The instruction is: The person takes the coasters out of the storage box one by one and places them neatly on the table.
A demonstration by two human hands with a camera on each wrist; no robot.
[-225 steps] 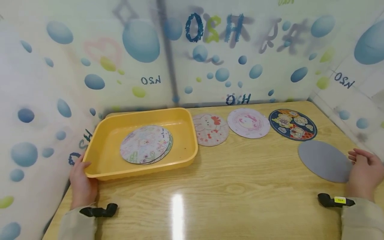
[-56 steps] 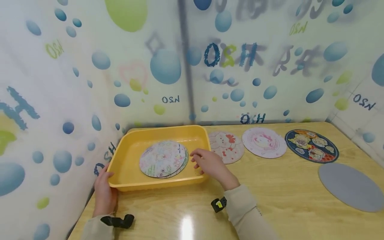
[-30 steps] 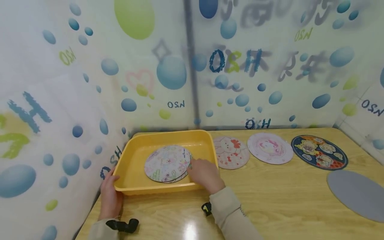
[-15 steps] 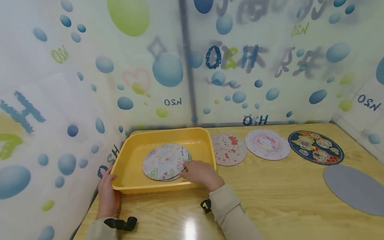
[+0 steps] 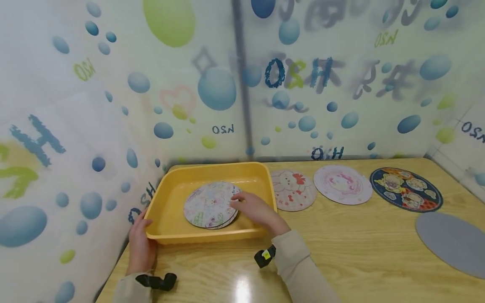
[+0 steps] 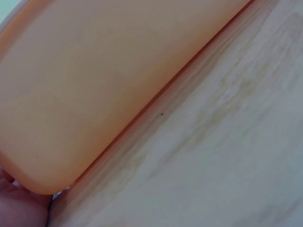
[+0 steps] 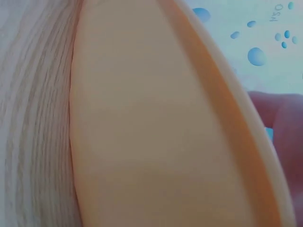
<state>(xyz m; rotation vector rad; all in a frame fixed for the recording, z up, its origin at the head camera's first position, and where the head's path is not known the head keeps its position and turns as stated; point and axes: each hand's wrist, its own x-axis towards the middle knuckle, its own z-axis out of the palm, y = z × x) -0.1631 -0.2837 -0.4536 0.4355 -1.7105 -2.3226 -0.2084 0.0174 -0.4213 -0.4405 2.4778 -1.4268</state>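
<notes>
A yellow plastic tray (image 5: 166,210) stands at the left of the table. My left hand (image 5: 142,244) grips its front left corner, thumb over the rim and fingers outside. Inside lies a stack of round printed cardboard discs (image 5: 208,206), a pale patterned one on top with the edge of another below. My right hand (image 5: 254,208) reaches over the tray's right side, its thumb and loosely bent fingers at the right edge of the stack. I see no disc between the fingertips. In the right wrist view the tray wall (image 7: 137,113) hides the discs.
Right of the tray lie a rabbit disc (image 5: 293,191), a pink-printed disc (image 5: 342,185), a dark blue disc with cartoon figures (image 5: 405,189) and a plain grey disc (image 5: 451,242). The wooden table (image 5: 363,261) ends at patterned walls (image 5: 295,75) behind and at the sides.
My right hand has left the grey disc on the right and come to the stack in the tray. Just now its fingertips shift slightly back along the stack's right edge. The left hand keeps its hold.
</notes>
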